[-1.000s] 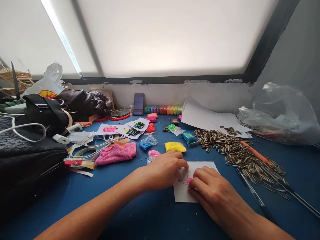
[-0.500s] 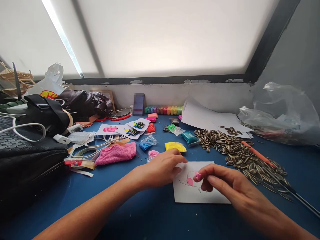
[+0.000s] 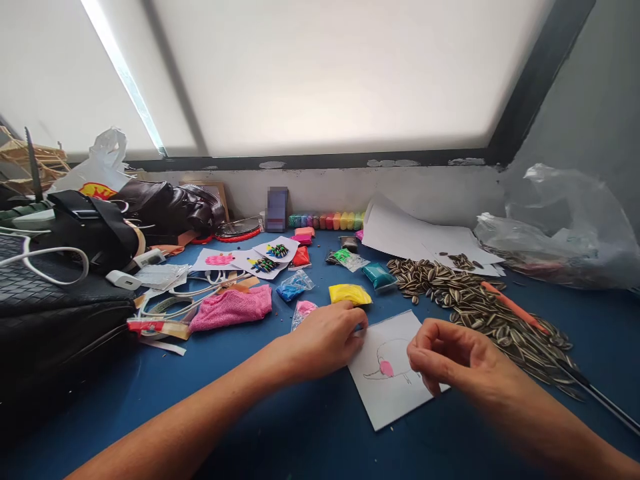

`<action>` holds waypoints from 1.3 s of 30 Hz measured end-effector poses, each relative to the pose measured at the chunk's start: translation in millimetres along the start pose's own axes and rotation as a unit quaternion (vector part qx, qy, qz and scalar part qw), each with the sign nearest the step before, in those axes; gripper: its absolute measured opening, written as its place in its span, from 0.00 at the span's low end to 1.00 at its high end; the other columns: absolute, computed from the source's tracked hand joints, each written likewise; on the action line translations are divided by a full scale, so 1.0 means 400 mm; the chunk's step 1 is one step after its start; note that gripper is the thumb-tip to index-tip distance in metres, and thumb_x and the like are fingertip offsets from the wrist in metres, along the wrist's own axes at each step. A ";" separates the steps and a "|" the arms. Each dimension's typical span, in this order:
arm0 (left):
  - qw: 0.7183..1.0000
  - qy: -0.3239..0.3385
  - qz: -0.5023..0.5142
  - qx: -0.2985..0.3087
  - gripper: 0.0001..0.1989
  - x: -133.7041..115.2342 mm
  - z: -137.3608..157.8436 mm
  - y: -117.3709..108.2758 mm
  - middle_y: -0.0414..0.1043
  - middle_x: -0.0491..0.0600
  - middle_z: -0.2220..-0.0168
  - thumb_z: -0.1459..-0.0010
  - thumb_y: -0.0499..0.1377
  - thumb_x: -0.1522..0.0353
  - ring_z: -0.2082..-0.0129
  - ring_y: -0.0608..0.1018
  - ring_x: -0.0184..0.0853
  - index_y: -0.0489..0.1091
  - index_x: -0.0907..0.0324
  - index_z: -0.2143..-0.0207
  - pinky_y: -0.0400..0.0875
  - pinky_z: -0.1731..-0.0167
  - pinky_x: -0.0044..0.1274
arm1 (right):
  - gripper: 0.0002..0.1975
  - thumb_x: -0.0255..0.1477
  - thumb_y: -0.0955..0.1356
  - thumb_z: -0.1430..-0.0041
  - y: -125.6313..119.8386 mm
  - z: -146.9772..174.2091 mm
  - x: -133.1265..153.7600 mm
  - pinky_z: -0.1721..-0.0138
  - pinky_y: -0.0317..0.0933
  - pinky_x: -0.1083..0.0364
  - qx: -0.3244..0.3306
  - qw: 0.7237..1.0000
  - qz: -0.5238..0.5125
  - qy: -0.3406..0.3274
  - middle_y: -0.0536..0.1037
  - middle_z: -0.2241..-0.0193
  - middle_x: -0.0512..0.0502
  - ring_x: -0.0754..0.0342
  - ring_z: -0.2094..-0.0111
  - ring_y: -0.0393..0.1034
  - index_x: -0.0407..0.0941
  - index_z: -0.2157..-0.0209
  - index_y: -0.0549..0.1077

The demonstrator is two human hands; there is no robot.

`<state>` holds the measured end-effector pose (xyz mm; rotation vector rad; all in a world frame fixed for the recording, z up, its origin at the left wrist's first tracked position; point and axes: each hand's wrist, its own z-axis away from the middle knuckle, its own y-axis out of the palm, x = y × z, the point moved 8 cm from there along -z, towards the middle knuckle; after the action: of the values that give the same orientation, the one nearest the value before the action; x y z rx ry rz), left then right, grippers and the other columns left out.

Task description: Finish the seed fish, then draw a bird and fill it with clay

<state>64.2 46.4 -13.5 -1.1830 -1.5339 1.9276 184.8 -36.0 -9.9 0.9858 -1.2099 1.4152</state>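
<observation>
While the right hand [image 3: 457,360] pinches its fingers narrow, perhaps around nothing, the left hand [image 3: 323,341], curled with grip unclear, should steady the white card [image 3: 383,398] on the counter [image 3: 280,427], so the pink clay patch [image 3: 387,369] on it can be smoothed evenly.

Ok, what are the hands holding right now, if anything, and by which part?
The left hand is at the left edge of the sketch paper; a grip can't be confirmed. Nothing shows in the right hand, though something could be hidden.
</observation>
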 end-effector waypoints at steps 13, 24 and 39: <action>0.998 -0.042 -0.042 0.006 0.07 -0.002 0.006 -0.002 0.74 0.49 0.70 0.41 0.55 0.69 0.67 0.77 0.39 0.68 0.59 0.72 0.65 0.70 0.26 | 0.22 0.49 0.62 0.37 -0.026 -0.006 -0.032 0.78 0.53 0.60 -0.006 0.996 0.091 0.001 0.59 0.77 0.56 0.60 0.78 0.53 0.45 0.72 0.68; 0.988 0.149 0.046 0.011 0.20 -0.069 0.009 0.016 0.65 0.58 0.40 0.41 0.63 0.70 0.39 0.67 0.43 0.68 0.65 0.46 0.62 0.40 0.29 | 0.18 0.29 0.57 0.35 -0.029 0.000 -0.009 0.74 0.63 0.57 -0.044 0.879 0.450 -0.151 0.81 0.74 0.48 0.52 0.74 0.75 0.49 0.57 0.78; 0.985 0.165 0.041 0.025 0.22 -0.067 0.012 0.023 0.61 0.58 0.36 0.38 0.61 0.68 0.36 0.63 0.43 0.68 0.66 0.43 0.56 0.36 0.31 | 0.31 0.14 0.58 0.51 0.051 0.063 -0.008 0.85 0.50 0.57 -0.034 0.666 0.650 -0.364 0.73 0.84 0.52 0.57 0.89 0.67 0.42 0.47 0.75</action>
<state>76.7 20.7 -12.0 -1.4780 -1.2746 1.7028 164.6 -61.5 -12.3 0.5221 -2.9239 2.0001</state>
